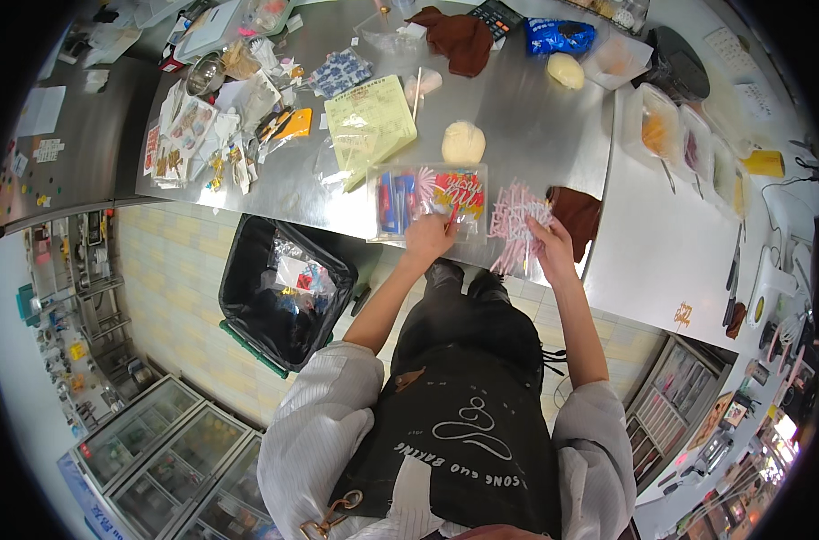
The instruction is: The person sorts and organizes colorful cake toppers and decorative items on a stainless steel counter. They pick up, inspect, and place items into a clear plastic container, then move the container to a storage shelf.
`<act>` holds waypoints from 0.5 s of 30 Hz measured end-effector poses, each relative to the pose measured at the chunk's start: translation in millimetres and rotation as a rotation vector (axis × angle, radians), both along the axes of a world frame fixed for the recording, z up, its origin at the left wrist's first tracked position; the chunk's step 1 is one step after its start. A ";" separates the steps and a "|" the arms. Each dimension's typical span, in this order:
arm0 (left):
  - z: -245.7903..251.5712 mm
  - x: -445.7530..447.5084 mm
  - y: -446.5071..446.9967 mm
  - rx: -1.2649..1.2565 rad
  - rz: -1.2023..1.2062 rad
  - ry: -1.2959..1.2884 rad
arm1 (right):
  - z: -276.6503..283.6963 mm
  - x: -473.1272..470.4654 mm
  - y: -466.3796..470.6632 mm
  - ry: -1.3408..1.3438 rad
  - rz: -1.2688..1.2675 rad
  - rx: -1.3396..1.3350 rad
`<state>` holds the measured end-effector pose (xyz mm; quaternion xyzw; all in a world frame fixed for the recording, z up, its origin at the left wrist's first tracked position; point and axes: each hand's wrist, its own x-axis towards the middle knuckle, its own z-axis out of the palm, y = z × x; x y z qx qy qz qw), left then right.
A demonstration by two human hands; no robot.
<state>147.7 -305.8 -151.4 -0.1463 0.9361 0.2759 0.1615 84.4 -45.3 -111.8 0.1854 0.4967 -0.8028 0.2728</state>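
My left hand (428,237) reaches over the front of a clear plastic box (485,233). Its fingers are at a thin red piece (452,214), but whether they grip it is hard to see. Inside the box lie blue-and-white packets (396,202), a pale pink fan-shaped bundle (425,182) and red and yellow lettered cake toppers (460,190). To the right of the box, my right hand (552,244) holds a loose bundle of thin pink and white sticks (517,223) at the table's front edge.
Behind the box sits a pale dough-like ball (463,142); left of it lies a green printed sheet (369,121). Toppers and packets (227,128) crowd the left. A brown cloth (576,219) lies right of the sticks. Below stands a black-lined bin (247,297). Food tubs (655,128) line the right.
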 end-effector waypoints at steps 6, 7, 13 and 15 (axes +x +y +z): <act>7.1 5.9 -6.9 -0.024 0.055 0.064 | -9.6 -19.8 -57.6 0.033 0.116 0.180; 8.6 7.6 -9.1 -0.034 0.056 0.066 | -12.7 -21.1 -69.5 0.037 0.115 0.188; 12.3 28.7 -35.5 0.027 0.134 0.422 | -43.2 -28.1 -121.2 0.081 0.198 0.310; 12.0 35.5 -44.0 -0.037 0.127 0.369 | -55.7 -28.9 -135.5 0.110 0.224 0.347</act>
